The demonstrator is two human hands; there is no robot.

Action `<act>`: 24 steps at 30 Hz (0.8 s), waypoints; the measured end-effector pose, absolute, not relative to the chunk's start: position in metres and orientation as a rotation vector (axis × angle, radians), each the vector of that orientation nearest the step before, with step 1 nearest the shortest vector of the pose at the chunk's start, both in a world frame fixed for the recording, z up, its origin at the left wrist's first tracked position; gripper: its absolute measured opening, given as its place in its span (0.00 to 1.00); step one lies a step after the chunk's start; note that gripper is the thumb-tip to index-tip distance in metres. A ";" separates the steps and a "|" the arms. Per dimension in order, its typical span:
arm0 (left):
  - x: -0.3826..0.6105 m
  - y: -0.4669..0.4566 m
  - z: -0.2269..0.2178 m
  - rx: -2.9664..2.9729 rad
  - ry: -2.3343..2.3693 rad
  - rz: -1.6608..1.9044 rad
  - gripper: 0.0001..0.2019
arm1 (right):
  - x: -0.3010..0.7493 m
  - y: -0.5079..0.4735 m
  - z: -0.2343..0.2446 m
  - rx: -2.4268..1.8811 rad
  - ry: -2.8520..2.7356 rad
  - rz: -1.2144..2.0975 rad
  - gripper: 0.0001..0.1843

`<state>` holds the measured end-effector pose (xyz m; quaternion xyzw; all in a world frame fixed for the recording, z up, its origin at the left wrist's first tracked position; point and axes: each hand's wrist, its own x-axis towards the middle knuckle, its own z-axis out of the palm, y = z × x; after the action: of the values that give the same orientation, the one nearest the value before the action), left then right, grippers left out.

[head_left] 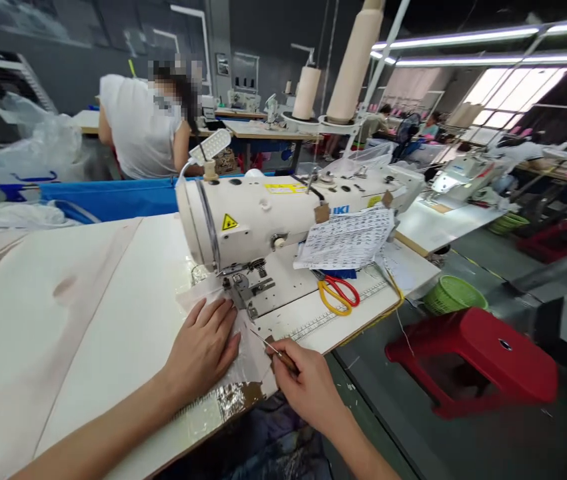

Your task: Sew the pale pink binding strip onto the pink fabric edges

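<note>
My left hand (206,343) lies flat with fingers stretched out on a pale piece of fabric (251,357), just in front of the presser foot (238,287) of a cream sewing machine (283,213). My right hand (308,387) is closed in a pinch on a thin pointed metal tool (269,345), whose tip points toward the fabric near the needle plate. A long pale pink fabric strip (63,320) runs across the white table (113,293) to the left.
Scissors with red and yellow handles (338,293) lie under a printed paper sheet (346,240) taped to the machine. A red plastic stool (478,360) and a green basket (451,293) stand on the floor at right. A person in white (143,127) sits behind.
</note>
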<state>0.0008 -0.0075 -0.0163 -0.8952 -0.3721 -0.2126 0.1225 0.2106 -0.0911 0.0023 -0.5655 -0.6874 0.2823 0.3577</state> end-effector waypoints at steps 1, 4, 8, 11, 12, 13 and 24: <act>0.001 -0.007 -0.018 -2.608 -1.072 -0.624 0.20 | 0.213 -0.090 0.002 -1.468 -1.724 0.763 0.12; 0.000 -0.006 -0.021 -2.599 -1.030 -0.618 0.20 | 0.221 -0.085 -0.001 -1.462 -1.578 0.894 0.12; 0.000 -0.007 -0.022 -2.595 -1.031 -0.611 0.20 | 0.227 -0.082 -0.005 -1.407 -1.450 1.050 0.14; 0.000 -0.007 -0.021 -2.594 -1.052 -0.612 0.20 | 0.228 -0.081 -0.006 -1.376 -1.416 1.079 0.13; 0.000 -0.007 -0.021 -2.591 -1.048 -0.610 0.20 | 0.228 -0.081 -0.006 -1.365 -1.409 1.081 0.13; 0.000 -0.007 -0.020 -2.586 -1.039 -0.606 0.20 | 0.228 -0.081 -0.006 -1.354 -1.405 1.081 0.12; -0.006 0.006 -0.020 -2.513 -0.943 -0.547 0.21 | 0.233 -0.080 -0.005 -1.343 -1.402 1.144 0.12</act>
<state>-0.0055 0.0055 -0.0197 -0.8988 -0.3375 -0.1955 0.1999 0.2328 -0.0803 -0.0049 -0.5383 -0.5618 0.4582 0.4296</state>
